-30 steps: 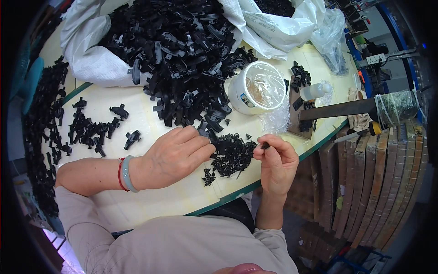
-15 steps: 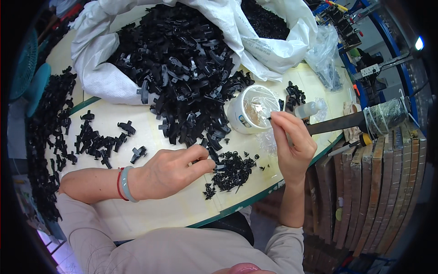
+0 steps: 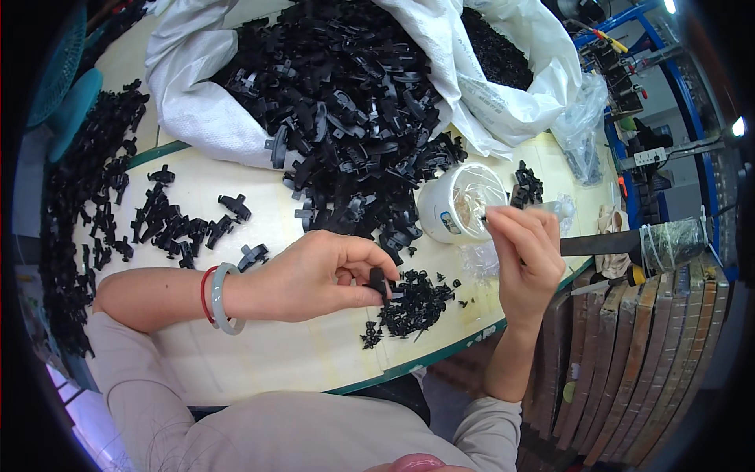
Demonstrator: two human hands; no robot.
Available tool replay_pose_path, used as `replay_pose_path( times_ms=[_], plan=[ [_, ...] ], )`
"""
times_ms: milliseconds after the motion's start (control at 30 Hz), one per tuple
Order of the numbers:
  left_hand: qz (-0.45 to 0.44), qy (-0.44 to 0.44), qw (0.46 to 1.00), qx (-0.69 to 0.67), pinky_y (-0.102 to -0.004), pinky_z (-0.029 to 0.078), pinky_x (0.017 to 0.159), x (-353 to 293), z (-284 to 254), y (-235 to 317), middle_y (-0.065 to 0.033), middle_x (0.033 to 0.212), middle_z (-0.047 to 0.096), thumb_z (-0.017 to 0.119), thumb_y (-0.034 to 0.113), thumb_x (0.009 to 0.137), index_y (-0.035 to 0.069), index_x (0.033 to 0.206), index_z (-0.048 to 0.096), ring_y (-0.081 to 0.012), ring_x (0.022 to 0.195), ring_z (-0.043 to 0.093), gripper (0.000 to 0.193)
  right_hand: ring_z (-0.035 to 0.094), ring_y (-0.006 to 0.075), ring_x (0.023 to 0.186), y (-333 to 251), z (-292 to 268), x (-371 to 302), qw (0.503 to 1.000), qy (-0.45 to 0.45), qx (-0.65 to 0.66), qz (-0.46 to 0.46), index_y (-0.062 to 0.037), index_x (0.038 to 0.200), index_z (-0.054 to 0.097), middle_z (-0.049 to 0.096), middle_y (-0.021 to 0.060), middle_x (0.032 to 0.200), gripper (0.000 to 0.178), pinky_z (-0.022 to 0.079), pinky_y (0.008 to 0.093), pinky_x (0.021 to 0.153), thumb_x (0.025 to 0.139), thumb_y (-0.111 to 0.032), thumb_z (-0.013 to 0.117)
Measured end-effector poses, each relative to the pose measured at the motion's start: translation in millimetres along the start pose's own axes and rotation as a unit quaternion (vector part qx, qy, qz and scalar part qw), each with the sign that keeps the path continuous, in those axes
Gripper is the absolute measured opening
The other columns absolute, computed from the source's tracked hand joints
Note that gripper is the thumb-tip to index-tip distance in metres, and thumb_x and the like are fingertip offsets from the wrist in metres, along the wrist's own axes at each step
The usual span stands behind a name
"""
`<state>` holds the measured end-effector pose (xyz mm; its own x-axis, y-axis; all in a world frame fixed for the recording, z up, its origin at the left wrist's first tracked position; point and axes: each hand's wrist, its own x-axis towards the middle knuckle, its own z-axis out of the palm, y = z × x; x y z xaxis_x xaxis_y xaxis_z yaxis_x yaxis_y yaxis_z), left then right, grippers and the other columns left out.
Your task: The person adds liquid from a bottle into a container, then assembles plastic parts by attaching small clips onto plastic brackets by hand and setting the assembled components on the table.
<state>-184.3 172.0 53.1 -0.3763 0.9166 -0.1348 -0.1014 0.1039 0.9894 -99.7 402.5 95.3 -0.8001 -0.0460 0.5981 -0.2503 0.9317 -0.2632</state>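
Thumb and fingers of my left hand [image 3: 314, 275] pinch a black clip [image 3: 378, 281] beside the pile of small black parts [image 3: 417, 305]. I judge it light, stiff and slightly slick, best gripped by its broad sides. My right hand [image 3: 531, 256], forearm angled upward, pinches a tiny dark piece [image 3: 484, 219] by the white tub [image 3: 437, 209] on the tabletop [image 3: 275, 358].

From here I can't read the faint print [image 3: 481, 94] on the white sack [image 3: 523, 118] or the label [image 3: 447, 221] on the white tub [image 3: 434, 203].
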Motion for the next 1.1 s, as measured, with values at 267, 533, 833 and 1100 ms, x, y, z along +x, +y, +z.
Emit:
replay_pose_path(
  times_ms=[267, 533, 833, 1100],
  plan=[
    [-0.067, -0.059, 0.981, -0.172, -0.0236, 0.05, 0.076, 2.2, 1.6, 8.6, -0.0112, 0.102, 0.063, 0.043, 0.006, 0.095, -0.001, 0.13, 0.04, -0.0115, 0.093, 0.061, 0.036, 0.064, 0.0181, 0.08, -45.8, 15.3, -40.9, 0.922, 0.042, 0.306, 0.234, 0.0039, 0.088, 0.067, 0.067, 0.0142, 0.087, 0.02, 0.05, 0.0253, 0.07, 0.069, 0.012, 0.068],
    [-0.067, -0.004, 0.972, -0.224, -0.0243, 0.052, 0.076, 4.0, 0.5, -3.1, -0.0097, 0.099, 0.065, 0.052, 0.01, 0.093, -0.002, 0.118, 0.053, -0.0121, 0.087, 0.063, 0.028, 0.063, 0.0199, 0.083, -62.4, 42.4, -56.7, 0.878, 0.065, 0.393, 0.266, 0.0068, 0.093, 0.062, 0.061, 0.0168, 0.096, 0.015, 0.057, 0.0294, 0.07, 0.079, 0.012, 0.059],
    [-0.068, 0.007, 0.978, -0.195, -0.0232, 0.052, 0.075, 3.2, 3.5, -5.0, -0.0083, 0.098, 0.065, 0.055, 0.011, 0.091, -0.001, 0.116, 0.058, -0.0102, 0.082, 0.062, 0.027, 0.063, 0.019, 0.082, -63.9, 48.2, -58.4, 0.896, 0.063, 0.369, 0.237, 0.0059, 0.093, 0.063, 0.062, 0.0164, 0.097, 0.016, 0.056, 0.0271, 0.068, 0.079, 0.012, 0.06],
    [-0.06, 0.0, 0.982, -0.181, -0.0228, 0.052, 0.076, 3.7, 2.9, -3.1, -0.0077, 0.099, 0.065, 0.054, 0.011, 0.092, -0.002, 0.116, 0.058, -0.0095, 0.083, 0.063, 0.027, 0.063, 0.0177, 0.079, -64.1, 47.9, -53.8, 0.921, 0.068, 0.328, 0.198, 0.0053, 0.091, 0.065, 0.064, 0.0163, 0.093, 0.016, 0.054, 0.0259, 0.068, 0.077, 0.012, 0.062]
  ],
)
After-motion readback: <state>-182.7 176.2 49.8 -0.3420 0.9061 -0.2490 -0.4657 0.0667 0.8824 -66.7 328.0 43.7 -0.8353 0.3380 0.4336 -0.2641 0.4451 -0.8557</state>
